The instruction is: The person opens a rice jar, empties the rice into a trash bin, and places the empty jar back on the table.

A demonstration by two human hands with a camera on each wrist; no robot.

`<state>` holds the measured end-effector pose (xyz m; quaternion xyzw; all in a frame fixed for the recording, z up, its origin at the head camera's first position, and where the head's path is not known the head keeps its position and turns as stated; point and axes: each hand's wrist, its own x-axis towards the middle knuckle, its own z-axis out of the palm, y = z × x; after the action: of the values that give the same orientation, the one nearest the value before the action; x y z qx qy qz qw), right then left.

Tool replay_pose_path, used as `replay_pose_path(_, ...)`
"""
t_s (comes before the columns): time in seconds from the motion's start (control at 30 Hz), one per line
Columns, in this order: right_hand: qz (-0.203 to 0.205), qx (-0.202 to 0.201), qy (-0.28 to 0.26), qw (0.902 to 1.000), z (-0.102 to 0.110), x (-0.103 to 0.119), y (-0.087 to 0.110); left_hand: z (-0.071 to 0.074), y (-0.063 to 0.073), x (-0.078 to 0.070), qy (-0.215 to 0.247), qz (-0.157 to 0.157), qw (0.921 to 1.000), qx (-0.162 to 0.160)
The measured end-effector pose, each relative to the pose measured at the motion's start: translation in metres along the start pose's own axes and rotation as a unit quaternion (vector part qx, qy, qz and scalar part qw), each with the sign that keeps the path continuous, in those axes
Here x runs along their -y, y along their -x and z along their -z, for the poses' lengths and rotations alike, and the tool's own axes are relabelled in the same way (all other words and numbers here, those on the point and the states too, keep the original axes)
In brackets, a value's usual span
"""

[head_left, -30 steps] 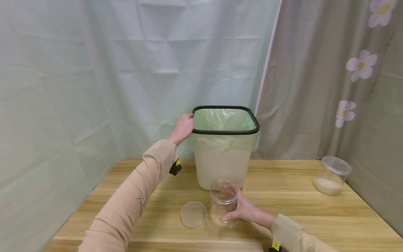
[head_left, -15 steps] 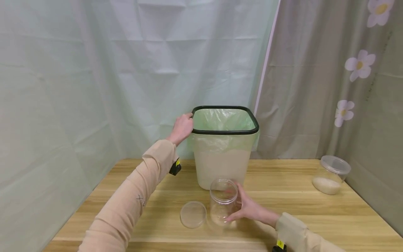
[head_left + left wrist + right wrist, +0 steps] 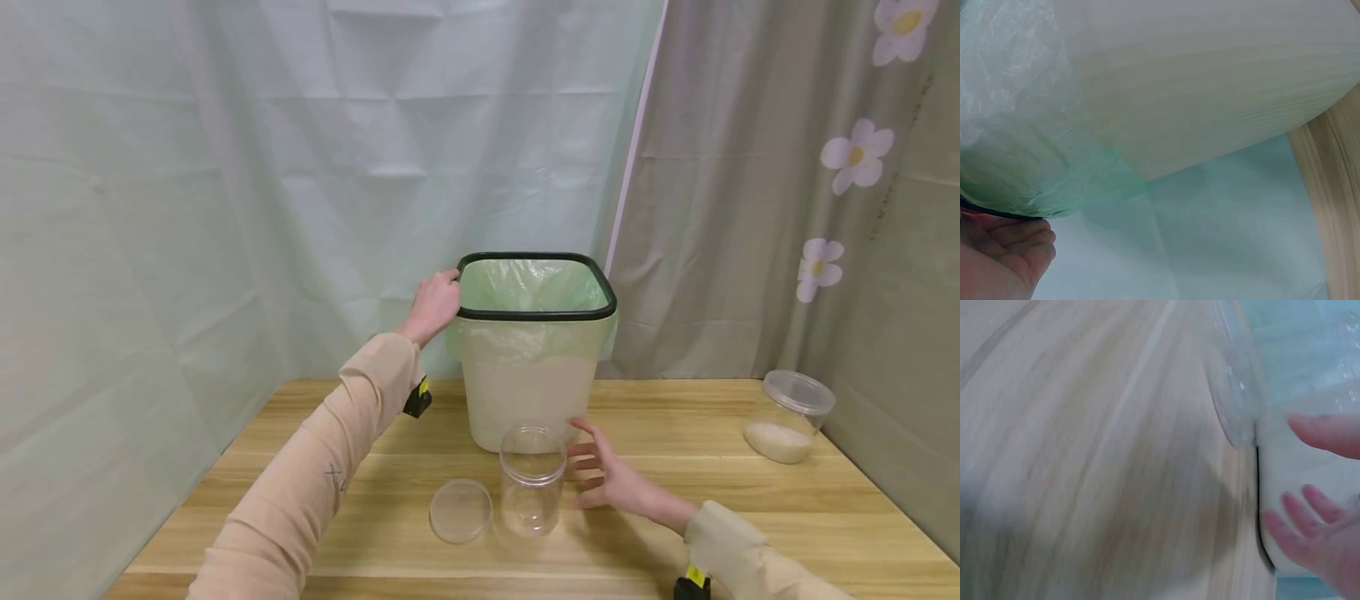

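Note:
A pale trash bin [image 3: 525, 404] lined with a thin green bag stands upright at the middle of the table. My left hand [image 3: 433, 305] grips the left side of its black rim; in the left wrist view, the fingers [image 3: 1029, 240] curl at the rim's edge. In front of the bin stands a clear plastic jar [image 3: 531, 507] without a lid, with nothing visible inside. My right hand [image 3: 611, 482] is just to the jar's right, fingers spread and apart from it. Left of the jar, a round clear lid [image 3: 461, 512] lies flat.
At the far right of the wooden table [image 3: 675, 550] sits a second clear jar [image 3: 783, 442], lidded, with white contents at its bottom. Pale curtains [image 3: 375, 167] hang behind the table and on both sides.
My right hand has let go of the clear jar and drawn back to the right, its fingers opening. The jar stays upright in place. My left hand has not moved.

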<state>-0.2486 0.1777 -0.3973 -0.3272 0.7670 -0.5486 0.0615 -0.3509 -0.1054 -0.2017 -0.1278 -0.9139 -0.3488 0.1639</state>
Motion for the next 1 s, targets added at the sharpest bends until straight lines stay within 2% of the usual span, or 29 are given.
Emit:
replay_pose_path(0.1,0.016,-0.069,0.019,0.9973,0.009,0.000,-0.001,0.000,0.001,0.000,-0.003,0.000,1.0000,0.002)
replay_pose_path(0.17,0.027,-0.127,0.033,0.9910,0.015,0.000,-0.001,0.000,0.001,0.000,-0.003,0.001,1.0000,0.004)
replay_pose_path(0.27,0.034,-0.209,0.050,0.9761,0.026,0.002,-0.001,0.001,0.002,0.000,-0.001,0.002,1.0000,0.005)
replay_pose_path(0.4,0.023,-0.281,0.080,0.9561,0.043,0.007,0.003,0.001,0.002,-0.001,-0.002,0.001,1.0000,0.003)
replay_pose_path(0.53,0.018,-0.325,0.099,0.9404,0.061,0.010,0.008,0.001,0.002,-0.002,-0.002,0.000,1.0000,0.002)
replay_pose_path(0.63,0.026,-0.348,0.138,0.9272,0.074,0.011,0.012,0.001,0.001,-0.003,-0.001,0.000,1.0000,0.002)
replay_pose_path(0.77,0.054,-0.381,0.217,0.8974,0.091,0.009,0.016,0.001,0.001,-0.003,-0.002,-0.002,1.0000,0.002)
replay_pose_path(0.83,0.059,-0.397,0.239,0.8839,0.098,0.008,0.017,0.000,0.001,-0.003,-0.002,-0.003,1.0000,0.003)
replay_pose_path(0.9,0.046,-0.408,0.249,0.8773,0.105,0.006,0.019,0.000,0.001,-0.003,-0.003,-0.004,1.0000,0.001)
replay_pose_path(1.0,0.011,-0.422,0.246,0.8726,0.115,0.003,0.022,0.000,0.001,-0.003,-0.003,-0.004,1.0000,0.000)
